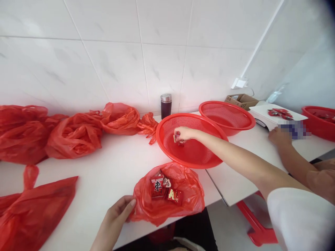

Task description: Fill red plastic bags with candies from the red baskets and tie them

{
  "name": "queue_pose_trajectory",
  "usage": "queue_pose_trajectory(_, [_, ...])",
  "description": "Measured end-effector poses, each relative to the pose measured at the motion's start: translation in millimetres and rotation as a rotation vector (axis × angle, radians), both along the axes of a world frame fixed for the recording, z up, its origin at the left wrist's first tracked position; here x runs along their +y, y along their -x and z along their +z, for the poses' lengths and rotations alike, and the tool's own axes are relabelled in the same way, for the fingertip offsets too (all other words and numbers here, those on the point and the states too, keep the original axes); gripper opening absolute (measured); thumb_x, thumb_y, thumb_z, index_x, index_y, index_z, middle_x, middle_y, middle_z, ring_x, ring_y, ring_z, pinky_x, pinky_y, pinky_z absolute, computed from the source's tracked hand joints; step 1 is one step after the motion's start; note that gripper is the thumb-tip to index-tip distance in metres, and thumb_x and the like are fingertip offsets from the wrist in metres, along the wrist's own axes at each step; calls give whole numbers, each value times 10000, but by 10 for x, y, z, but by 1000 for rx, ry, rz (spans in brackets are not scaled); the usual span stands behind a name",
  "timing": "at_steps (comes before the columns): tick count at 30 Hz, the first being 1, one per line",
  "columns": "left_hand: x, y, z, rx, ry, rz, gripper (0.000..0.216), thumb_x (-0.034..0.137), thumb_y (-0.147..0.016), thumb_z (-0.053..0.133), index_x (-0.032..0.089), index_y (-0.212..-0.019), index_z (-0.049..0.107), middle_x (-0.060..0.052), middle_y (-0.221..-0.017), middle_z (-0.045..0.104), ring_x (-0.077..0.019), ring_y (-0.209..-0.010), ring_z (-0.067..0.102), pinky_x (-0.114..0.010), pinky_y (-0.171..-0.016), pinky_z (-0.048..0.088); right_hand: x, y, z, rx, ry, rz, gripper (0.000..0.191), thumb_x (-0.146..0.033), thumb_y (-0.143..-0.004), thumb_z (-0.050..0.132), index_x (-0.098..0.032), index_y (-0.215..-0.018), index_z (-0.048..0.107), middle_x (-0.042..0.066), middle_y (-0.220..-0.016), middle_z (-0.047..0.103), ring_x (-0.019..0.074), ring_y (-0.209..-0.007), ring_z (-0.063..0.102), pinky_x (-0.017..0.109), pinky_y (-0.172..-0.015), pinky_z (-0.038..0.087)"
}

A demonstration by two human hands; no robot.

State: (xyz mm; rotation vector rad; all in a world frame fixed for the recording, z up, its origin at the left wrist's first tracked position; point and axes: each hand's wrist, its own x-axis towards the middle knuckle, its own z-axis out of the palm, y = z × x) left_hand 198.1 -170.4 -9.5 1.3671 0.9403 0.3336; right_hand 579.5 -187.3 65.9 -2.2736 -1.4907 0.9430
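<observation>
My right hand [182, 134] reaches into the nearer red mesh basket [167, 126], with its fingers pinched on a small red packet [180, 143] just above the basket's floor. My left hand [118, 215] grips the left edge of an open red plastic bag [183, 204] at the table's front edge. Inside the bag lie a few red snack packets [158, 186] with white lettering.
A second red basket [227, 115] stands behind the first, and a dark flask [165, 105] is by the tiled wall. Several filled red bags [74, 136] line the left side. A co-worker's hand [279, 136] rests by a white scale [274, 116] holding packets. A third red basket [318, 122] is far right.
</observation>
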Motion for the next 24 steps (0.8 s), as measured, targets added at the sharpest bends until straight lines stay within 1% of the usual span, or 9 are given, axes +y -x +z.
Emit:
queue_pose_trajectory(2, [-31,-29,0,-88,60,69,321,486,-756,671,192,-885,682,-19,-729,651,-164,-668,567,-270,-664,482,-78,119,187,60,-111,33,297,-306,-848,618,-214,-1108,510,72,-1091,644,121,-733,641,223,-604,524])
queue_pose_trajectory(4, [-52,-77,-4,-157,107,144,299,474,-754,677,187,-829,646,-11,-716,623,-154,-667,558,-267,-665,482,-147,249,328,107,-195,121,291,-356,-866,586,-240,-1121,505,60,-1137,621,126,-764,644,218,-603,520])
queue_pose_trajectory(6, [-65,-135,2,-218,135,220,295,469,-744,687,188,-787,613,0,-702,602,-142,-648,547,-252,-631,473,-176,344,374,34,-182,213,312,-351,-841,608,-251,-1125,528,60,-1162,598,152,-825,642,213,-597,507])
queue_pose_trajectory(9, [-80,-195,43,-315,157,339,309,466,-709,718,197,-780,583,24,-704,581,-119,-625,522,-234,-594,468,-135,350,246,-267,26,211,523,-269,-770,676,-278,-1261,494,92,-1276,511,194,-937,619,225,-641,484])
queue_pose_trajectory(11, [-89,-197,90,-357,143,384,311,460,-701,728,202,-783,575,34,-704,573,-108,-616,508,-221,-579,464,-85,274,90,-380,160,164,652,-208,-692,732,-269,-1294,489,116,-1294,484,211,-914,624,252,-658,475])
queue_pose_trajectory(14, [-94,-154,153,-385,90,404,298,454,-714,720,207,-803,578,24,-733,607,-121,-646,550,-218,-590,468,-42,146,-113,-403,261,123,622,-168,-598,778,-220,-1181,568,122,-1198,543,217,-814,636,280,-626,469])
queue_pose_trajectory(17, [-75,-94,172,-384,83,377,304,431,-705,738,205,-845,591,13,-773,645,-130,-660,585,-227,-601,481,-42,67,-169,-392,285,116,479,-166,-596,770,-191,-1043,601,93,-996,627,222,-743,633,285,-591,455])
queue_pose_trajectory(20, [-49,-34,159,-365,128,359,309,400,-708,751,203,-892,599,12,-798,659,-119,-642,584,-236,-607,499,-72,63,-26,-374,217,108,340,-164,-629,747,-175,-928,586,77,-865,646,239,-753,629,290,-597,443])
queue_pose_trajectory(24, [-59,57,149,-362,192,423,319,371,-711,759,209,-947,620,9,-837,688,-126,-667,610,-242,-623,522,-222,357,353,-286,-47,126,246,-205,-789,620,-209,-998,491,59,-1031,637,187,-908,613,258,-687,451])
